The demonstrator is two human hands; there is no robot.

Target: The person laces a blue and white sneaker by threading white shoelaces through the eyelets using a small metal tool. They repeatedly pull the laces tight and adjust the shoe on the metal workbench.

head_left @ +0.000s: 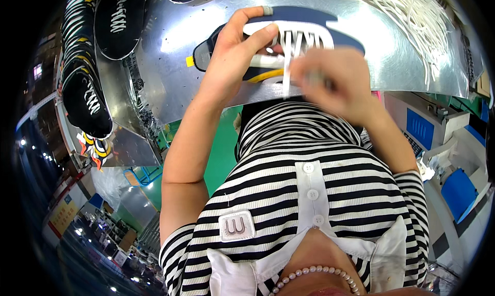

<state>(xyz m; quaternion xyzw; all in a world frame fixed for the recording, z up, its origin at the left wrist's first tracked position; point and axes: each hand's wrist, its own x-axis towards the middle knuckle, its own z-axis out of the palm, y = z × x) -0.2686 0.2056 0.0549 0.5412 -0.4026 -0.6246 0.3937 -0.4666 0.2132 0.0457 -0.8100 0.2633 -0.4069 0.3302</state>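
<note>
A dark blue shoe (309, 15) with white lacing and a yellow stripe lies on the shiny metal table (170, 64) in front of me. My left hand (234, 51) grips it from the left, thumb across the lace area and fingers over its top. My right hand (330, 79) is blurred just right of the shoe's front, pinching a white lace (285, 74) that runs down from the eyelets. My striped shirt fills the lower part of the view.
A loose bundle of white laces (407, 12) lies on the table's right side. Black shoes with white laces (118, 18) stand in a row on the left, another (87, 97) below them. A machine with blue panels (420, 128) is at the right.
</note>
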